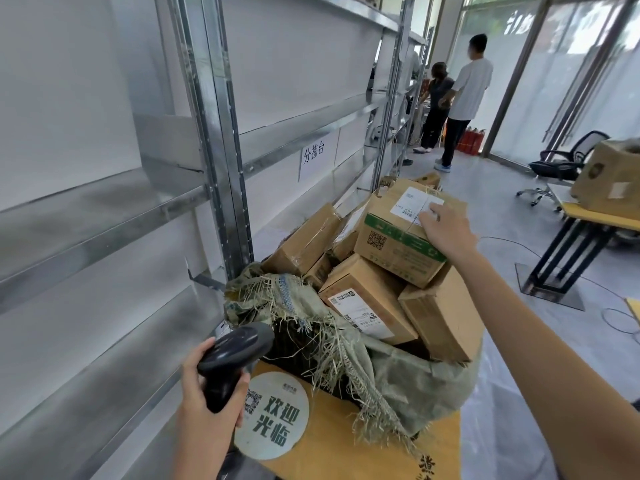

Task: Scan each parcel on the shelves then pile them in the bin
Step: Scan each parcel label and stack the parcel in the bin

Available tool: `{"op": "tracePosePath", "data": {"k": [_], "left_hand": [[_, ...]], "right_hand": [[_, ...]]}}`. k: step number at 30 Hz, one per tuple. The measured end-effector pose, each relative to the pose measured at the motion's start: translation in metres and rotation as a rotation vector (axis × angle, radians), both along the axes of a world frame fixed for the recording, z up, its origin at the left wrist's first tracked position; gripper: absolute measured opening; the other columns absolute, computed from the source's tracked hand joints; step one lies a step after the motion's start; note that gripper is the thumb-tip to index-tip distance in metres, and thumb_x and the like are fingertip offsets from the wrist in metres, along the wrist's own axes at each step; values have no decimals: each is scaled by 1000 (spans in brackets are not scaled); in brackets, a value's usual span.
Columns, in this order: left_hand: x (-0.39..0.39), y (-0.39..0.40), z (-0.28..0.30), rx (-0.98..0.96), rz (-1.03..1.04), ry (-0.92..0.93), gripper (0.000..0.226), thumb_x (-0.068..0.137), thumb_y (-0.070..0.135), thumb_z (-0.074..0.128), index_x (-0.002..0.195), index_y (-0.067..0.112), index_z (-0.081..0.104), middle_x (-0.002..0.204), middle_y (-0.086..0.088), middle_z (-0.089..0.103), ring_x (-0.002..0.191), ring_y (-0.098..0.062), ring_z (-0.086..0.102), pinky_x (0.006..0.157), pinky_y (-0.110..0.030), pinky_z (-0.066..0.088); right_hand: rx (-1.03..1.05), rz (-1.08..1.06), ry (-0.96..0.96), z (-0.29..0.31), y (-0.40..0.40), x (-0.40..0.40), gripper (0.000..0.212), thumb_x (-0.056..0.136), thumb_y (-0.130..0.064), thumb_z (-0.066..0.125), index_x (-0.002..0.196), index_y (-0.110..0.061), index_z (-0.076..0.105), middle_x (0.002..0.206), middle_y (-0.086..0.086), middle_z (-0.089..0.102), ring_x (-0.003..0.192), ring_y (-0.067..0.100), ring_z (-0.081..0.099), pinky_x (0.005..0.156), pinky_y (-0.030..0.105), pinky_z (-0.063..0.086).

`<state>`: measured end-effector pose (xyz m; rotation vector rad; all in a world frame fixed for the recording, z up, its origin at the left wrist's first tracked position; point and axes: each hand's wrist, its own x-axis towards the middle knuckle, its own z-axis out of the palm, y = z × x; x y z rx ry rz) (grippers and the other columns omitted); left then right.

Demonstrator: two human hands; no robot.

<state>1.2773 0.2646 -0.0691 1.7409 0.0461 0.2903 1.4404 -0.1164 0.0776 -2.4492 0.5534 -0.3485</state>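
Observation:
My left hand grips a dark handheld scanner at the lower left, its head pointing right over the bin. The bin is a frayed green woven sack heaped with several cardboard parcels. My right hand rests on the near top corner of the topmost parcel, a box with a green band, a QR code and a white label. Below it lie a labelled box and a plain box. The metal shelves on the left hold no parcels that I can see.
The sack stands on a yellow mat with a round white sign. Two people stand at the far end of the aisle. A table with a large carton and an office chair are on the right.

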Motion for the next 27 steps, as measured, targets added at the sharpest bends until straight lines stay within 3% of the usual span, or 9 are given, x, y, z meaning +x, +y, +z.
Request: {"op": "tracePosePath", "data": {"k": [2,6,10,13,16,21,24,27], "left_hand": [[-2,2,1,-5,12,-18,92,82,-8,75,114,72,43,105,-8,69,46,-26,63,47,-27,55],[-7,11,1,22,72,-31,93,82,-6,77,111,75,41,103,-8,70,46,-26,64,45,-26,54],[-13,28,5,10,132,-55,91,84,-2,77,113,76,40,96,-10,70,48,-22,65,45,-21,53],[-18,45,12,-31,184,-89,84,86,1,77,118,71,42,85,-11,70,49,-21,64,48,-18,53],[-27,69,24,-10,272,-163,75,88,1,75,126,59,45,90,6,70,47,-21,61,49,-20,52],[-63,120,47,36,425,-257,71,90,-1,72,132,49,45,93,10,69,48,-21,58,48,-28,52],[-92,147,64,83,537,-314,70,90,-3,71,131,48,45,97,12,69,47,-15,57,47,-26,51],[-125,169,81,122,651,-369,68,91,-3,71,133,44,44,103,16,69,49,-17,58,48,-26,52]], "right_hand": [[-18,-14,1,-4,-1,1,26,99,-38,37,104,-22,57,139,14,53,137,42,38,115,69,16],[-65,-14,-83,3,11,-1,47,103,-39,40,145,-22,49,157,10,40,147,38,28,119,65,7],[-168,126,-293,30,57,-5,41,105,-33,36,132,-11,56,142,15,53,138,41,38,113,59,29],[-263,348,-368,40,129,-9,49,106,-36,30,139,-10,54,144,15,52,140,36,40,114,61,29],[-273,679,-334,25,224,-19,49,108,-40,34,152,-18,42,162,7,34,152,30,23,122,56,20],[-222,1060,-292,0,367,-52,47,108,-37,40,149,-14,46,160,10,37,148,29,31,119,48,23],[-126,1228,-285,0,430,-88,47,108,-35,41,149,-14,47,160,9,38,148,26,33,120,43,25],[5,1366,-529,16,473,-133,37,105,-21,50,138,-7,59,147,12,54,134,29,51,110,41,40]]}}
